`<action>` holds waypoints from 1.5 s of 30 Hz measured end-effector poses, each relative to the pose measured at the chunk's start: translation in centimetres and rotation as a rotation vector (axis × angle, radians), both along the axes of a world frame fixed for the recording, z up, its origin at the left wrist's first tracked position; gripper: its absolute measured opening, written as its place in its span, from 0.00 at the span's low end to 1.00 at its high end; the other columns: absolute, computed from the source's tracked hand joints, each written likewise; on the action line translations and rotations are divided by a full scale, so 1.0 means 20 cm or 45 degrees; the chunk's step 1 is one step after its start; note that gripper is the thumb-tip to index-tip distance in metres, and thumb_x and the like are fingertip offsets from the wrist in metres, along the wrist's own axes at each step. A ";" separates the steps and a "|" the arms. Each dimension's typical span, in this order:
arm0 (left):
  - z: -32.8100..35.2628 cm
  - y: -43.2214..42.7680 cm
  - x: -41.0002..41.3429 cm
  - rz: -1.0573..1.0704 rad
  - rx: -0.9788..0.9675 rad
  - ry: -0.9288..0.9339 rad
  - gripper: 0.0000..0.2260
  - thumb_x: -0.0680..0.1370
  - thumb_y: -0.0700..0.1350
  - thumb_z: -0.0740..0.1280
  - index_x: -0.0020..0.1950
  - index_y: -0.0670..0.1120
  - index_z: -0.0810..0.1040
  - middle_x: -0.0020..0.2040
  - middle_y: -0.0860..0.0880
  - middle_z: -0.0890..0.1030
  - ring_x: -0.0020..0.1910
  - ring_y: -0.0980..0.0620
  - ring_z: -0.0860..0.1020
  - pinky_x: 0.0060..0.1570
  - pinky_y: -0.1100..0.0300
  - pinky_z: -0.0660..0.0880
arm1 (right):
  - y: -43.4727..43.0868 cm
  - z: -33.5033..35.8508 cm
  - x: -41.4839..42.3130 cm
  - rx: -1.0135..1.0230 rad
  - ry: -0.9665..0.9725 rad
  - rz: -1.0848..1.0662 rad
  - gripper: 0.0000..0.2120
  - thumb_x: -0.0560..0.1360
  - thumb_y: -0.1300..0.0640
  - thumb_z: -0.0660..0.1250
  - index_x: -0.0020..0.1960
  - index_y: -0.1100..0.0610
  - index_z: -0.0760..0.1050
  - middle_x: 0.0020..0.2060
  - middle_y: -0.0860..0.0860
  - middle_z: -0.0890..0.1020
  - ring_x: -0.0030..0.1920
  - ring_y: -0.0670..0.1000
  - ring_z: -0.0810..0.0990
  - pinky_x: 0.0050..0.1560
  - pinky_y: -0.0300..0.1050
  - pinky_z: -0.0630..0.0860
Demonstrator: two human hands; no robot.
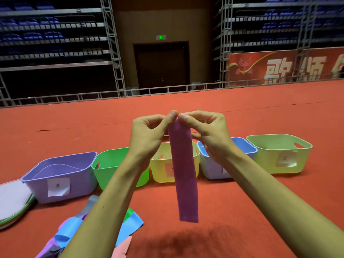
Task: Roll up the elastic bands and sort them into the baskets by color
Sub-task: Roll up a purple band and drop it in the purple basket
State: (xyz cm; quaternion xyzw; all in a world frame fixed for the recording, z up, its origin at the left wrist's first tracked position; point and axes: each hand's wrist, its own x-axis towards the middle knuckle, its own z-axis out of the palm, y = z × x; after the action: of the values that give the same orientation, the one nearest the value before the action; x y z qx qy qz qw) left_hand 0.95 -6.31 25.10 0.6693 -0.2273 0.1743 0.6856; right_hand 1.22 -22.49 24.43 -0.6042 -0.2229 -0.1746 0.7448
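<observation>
A purple elastic band [184, 174] hangs straight down in front of me. My left hand [149, 133] and my right hand [208, 133] both pinch its top end between thumb and fingers, side by side. Behind it a row of baskets stands on the red floor: a purple basket [61, 177], a green basket [108, 164], a yellow basket [160, 168], a blue basket [242, 146] and a pale green basket [279, 153]. A pile of loose bands [74, 231] in blue, pink, purple and green lies at the lower left, partly hidden by my left forearm.
A stack of flat round pieces [13, 200] lies left of the purple basket. The red carpet [260, 202] stretches to a metal rail [167, 89] at the back, with scaffolding, folded seating and a dark door beyond.
</observation>
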 end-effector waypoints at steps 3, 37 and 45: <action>-0.01 0.01 -0.01 -0.069 0.015 0.097 0.17 0.74 0.54 0.72 0.45 0.39 0.86 0.43 0.39 0.87 0.41 0.47 0.85 0.43 0.55 0.82 | 0.00 -0.01 -0.01 -0.003 0.010 0.003 0.06 0.75 0.61 0.75 0.49 0.63 0.85 0.43 0.57 0.87 0.45 0.51 0.85 0.43 0.44 0.82; -0.03 0.10 -0.05 -0.219 -0.015 0.170 0.12 0.70 0.43 0.75 0.49 0.36 0.86 0.46 0.38 0.87 0.43 0.48 0.85 0.44 0.58 0.82 | -0.03 -0.03 -0.04 -0.138 0.044 0.170 0.11 0.69 0.60 0.75 0.50 0.62 0.84 0.45 0.58 0.87 0.49 0.55 0.85 0.59 0.58 0.81; -0.04 0.10 -0.04 -0.181 -0.028 0.140 0.08 0.73 0.35 0.74 0.52 0.36 0.86 0.48 0.37 0.87 0.46 0.47 0.85 0.46 0.57 0.82 | -0.03 -0.03 -0.04 -0.093 0.060 0.185 0.07 0.74 0.72 0.70 0.49 0.64 0.83 0.43 0.57 0.87 0.45 0.52 0.85 0.46 0.43 0.82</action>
State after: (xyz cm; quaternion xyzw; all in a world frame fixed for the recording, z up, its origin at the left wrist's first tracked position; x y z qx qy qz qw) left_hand 0.06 -4.38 24.29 0.6524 -0.2342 0.0908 0.7150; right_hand 0.35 -23.01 23.88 -0.6171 -0.2547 -0.0977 0.7381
